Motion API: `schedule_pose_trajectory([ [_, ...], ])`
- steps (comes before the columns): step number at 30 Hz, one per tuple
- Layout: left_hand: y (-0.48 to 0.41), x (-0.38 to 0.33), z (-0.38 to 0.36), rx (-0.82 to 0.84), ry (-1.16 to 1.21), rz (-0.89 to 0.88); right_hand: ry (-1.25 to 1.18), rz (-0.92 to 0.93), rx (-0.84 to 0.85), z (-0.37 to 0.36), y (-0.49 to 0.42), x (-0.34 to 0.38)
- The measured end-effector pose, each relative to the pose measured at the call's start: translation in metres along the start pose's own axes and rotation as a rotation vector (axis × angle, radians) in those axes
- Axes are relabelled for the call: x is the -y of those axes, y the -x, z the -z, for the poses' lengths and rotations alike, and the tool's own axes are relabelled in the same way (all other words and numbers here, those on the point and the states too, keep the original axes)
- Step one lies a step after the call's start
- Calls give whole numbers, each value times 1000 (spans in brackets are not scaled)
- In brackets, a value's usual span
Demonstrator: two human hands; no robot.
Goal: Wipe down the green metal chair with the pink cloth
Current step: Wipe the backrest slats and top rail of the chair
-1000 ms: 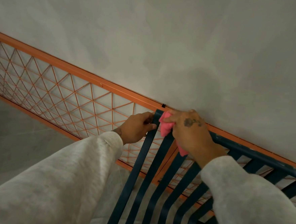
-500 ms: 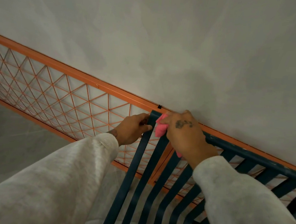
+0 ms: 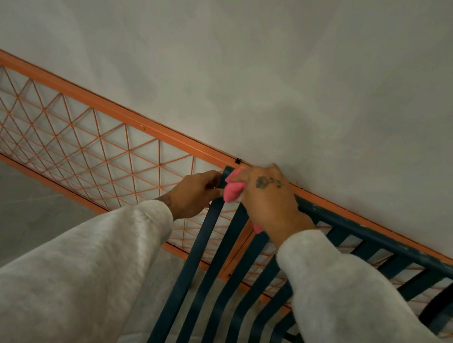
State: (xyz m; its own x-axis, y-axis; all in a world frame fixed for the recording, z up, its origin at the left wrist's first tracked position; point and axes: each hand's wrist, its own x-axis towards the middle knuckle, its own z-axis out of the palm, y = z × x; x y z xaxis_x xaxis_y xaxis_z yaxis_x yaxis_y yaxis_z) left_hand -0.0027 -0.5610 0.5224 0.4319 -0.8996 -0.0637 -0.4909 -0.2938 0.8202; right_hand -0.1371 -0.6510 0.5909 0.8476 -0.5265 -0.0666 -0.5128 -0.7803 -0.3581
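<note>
The pink cloth [image 3: 233,189] sits bunched at the top left corner of the green metal chair [image 3: 371,235] back, just right of frame centre. The right hand [image 3: 267,201] covers most of it, fingers [image 3: 273,170] curled closed around it and pressing it to the top rail. The left hand [image 3: 191,195] grips the chair's left upright, fingers wrapped shut on the bar. Both sleeves are light grey. Behind the chair runs an orange wire-lattice panel [image 3: 87,145] against a grey wall [image 3: 281,68].
</note>
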Motion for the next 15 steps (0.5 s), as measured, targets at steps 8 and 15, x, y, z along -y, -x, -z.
schedule_pose_trajectory([
  [8,3,-1,1,-5,-85,-16,-32,-41,-83,-23,3,12],
  [15,5,-7,-13,-91,25,27,-376,61,-26,-13,68,-18],
])
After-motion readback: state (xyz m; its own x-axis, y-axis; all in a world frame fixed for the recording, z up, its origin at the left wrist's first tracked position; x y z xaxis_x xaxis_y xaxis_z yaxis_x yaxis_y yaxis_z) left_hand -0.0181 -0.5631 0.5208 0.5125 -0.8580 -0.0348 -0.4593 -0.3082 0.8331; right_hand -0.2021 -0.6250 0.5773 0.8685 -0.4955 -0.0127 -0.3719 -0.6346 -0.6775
